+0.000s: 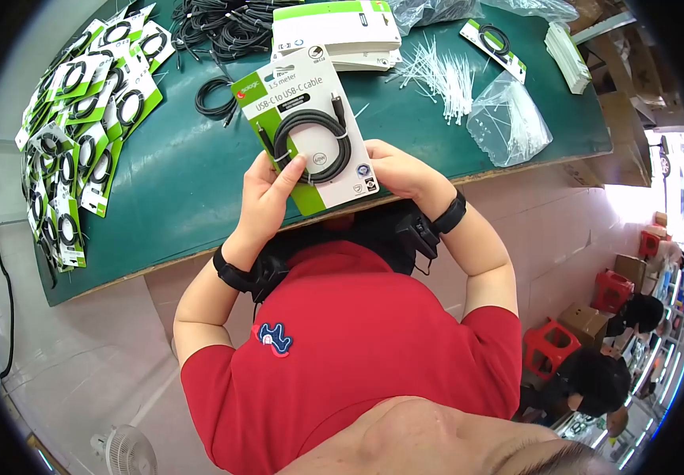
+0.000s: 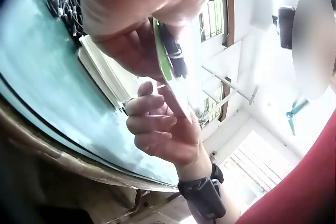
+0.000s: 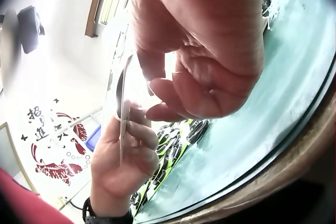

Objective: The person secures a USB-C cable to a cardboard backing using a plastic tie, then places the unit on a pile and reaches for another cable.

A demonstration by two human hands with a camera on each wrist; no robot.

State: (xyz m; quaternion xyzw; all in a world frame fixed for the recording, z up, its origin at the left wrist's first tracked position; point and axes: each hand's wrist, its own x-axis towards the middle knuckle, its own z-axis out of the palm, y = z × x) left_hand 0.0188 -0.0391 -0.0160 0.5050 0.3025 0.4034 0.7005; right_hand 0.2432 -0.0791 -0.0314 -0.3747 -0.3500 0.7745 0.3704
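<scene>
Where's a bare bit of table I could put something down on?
The biggest free patch of table is between the packed cables and the left hand. A smaller one is between the right hand and the bag. It's crowded at the left end and along the far side: loose cables, cards, ties.

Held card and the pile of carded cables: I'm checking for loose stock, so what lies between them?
In the head view, a coiled black cable lies between the held card and the pile, with bare green tabletop beside the pile.
</scene>
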